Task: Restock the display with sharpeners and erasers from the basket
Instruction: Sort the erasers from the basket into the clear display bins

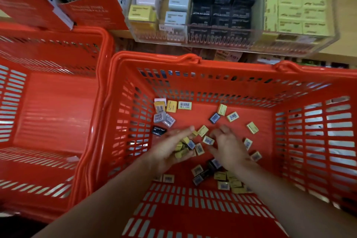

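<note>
Hands first: I see both of mine reaching down into the nearer red basket (193, 58). My left hand (170, 150) lies palm up with its fingers curled loosely round a small heap of packets (182, 149), mostly yellow with one dark one among them; I count about five there, though blur keeps me from being sure. My right hand (228, 146) is palm down just beside it, fingers bent toward a yellow barcode packet (208, 140) at their tips; whether they pinch it or only touch it I cannot tell.

Beyond my left fingertips sit a black packet (158, 130) and a cluster of six against the far-left corner: three yellow, two grey and one pale pink. Beyond my right fingertips lie three yellow packets and one dark one (214, 118). Out past my right hand's outer side I count three more yellow ones. Nearer than my fingers, by my wrists, a blurred pile (222, 177) holds roughly a dozen, yellow and dark mixed.

To the left of my left hand stands a second red basket (104, 44).

Well beyond both sets of fingers is the clear display bin (258, 6), holding pink, pale blue, yellow, black and pale green boxes in rows. Two red cartons (92, 11) stand left of it.
</note>
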